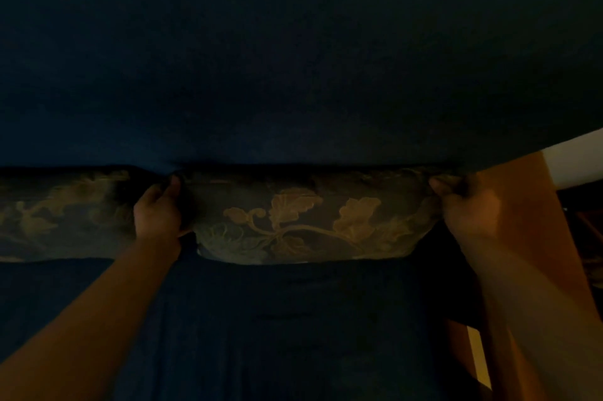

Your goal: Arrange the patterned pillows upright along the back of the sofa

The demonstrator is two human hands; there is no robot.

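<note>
We grip the leaf-patterned pillow (pixel 306 224) at both upper corners: left hand (pixel 160 213) and right hand (pixel 463 204) closed on the fabric. It stands on the dark blue sofa seat (pixel 277 328) against the backrest (pixel 293 57), beside a second patterned pillow (pixel 62 214).
</note>
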